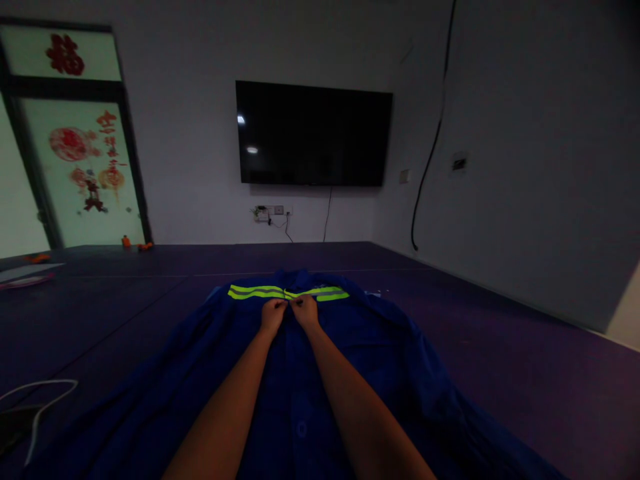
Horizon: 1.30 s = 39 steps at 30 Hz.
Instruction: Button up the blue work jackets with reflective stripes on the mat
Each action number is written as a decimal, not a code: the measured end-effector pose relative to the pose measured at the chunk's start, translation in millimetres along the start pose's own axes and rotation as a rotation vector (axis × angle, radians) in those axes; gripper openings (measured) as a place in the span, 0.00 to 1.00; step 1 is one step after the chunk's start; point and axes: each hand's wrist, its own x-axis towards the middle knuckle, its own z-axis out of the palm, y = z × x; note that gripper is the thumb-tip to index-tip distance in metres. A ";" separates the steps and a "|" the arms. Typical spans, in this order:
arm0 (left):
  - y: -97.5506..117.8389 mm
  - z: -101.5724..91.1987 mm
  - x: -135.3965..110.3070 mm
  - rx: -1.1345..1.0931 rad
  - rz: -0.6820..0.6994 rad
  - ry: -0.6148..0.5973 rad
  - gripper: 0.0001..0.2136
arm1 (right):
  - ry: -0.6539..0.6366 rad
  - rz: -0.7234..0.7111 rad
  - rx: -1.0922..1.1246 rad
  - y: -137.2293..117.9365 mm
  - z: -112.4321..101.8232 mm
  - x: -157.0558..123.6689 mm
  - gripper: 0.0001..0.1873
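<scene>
A blue work jacket [380, 360] with a yellow-green reflective stripe [253, 292] lies spread on the dark purple floor in front of me. Both my arms reach out over it. My left hand [273, 313] and my right hand [305, 310] meet at the jacket's middle seam, just below the stripe. Each hand is closed in a pinch on the fabric edge there, knuckles almost touching. A button [301, 429] shows lower on the front, between my forearms.
A black wall-mounted television [313, 133] hangs ahead, with a socket and cables [273, 213] below it. A glass door with red decorations [83, 160] is at the left. A white cable [40, 400] lies on the floor at the near left.
</scene>
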 end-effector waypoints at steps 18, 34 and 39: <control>-0.5 -0.8 0.0 0.094 0.022 0.035 0.06 | 0.002 -0.036 -0.080 2.5 2.0 -0.9 0.06; 2.5 -0.8 -2.8 0.078 0.021 0.047 0.07 | 0.021 -0.035 -0.041 5.5 4.3 0.0 0.06; 2.4 -1.4 -2.3 0.043 0.014 0.042 0.08 | 0.016 -0.030 -0.029 3.0 3.8 -1.1 0.06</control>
